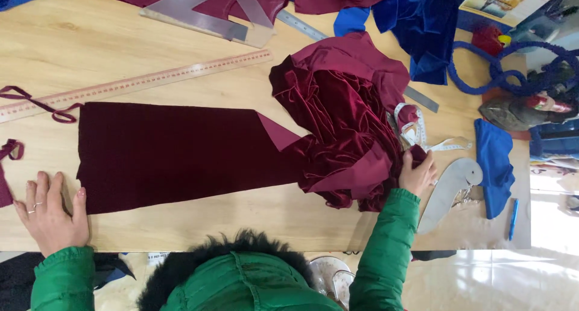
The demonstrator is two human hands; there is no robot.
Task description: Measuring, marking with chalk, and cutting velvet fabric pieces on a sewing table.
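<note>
Wooden bench (pixel 181 46) carries a flat maroon velvet panel (pixel 175 151); its bunched remainder (pixel 341 112) heaps at three o'clock. Left hand (pixel 51 211) lies open and flat at the panel's nine o'clock corner, thumb touching the cloth. Right hand (pixel 417 173) is closed, gripping the heap's edge. No containers seen. Blue fabric (pixel 422 21) at one o'clock is cut off by the frame; a measuring tape (pixel 422 133) is partly buried.

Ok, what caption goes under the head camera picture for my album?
Left hand flat on wooden table beside dark red velvet cloth; right hand grips its bunched end.
</note>
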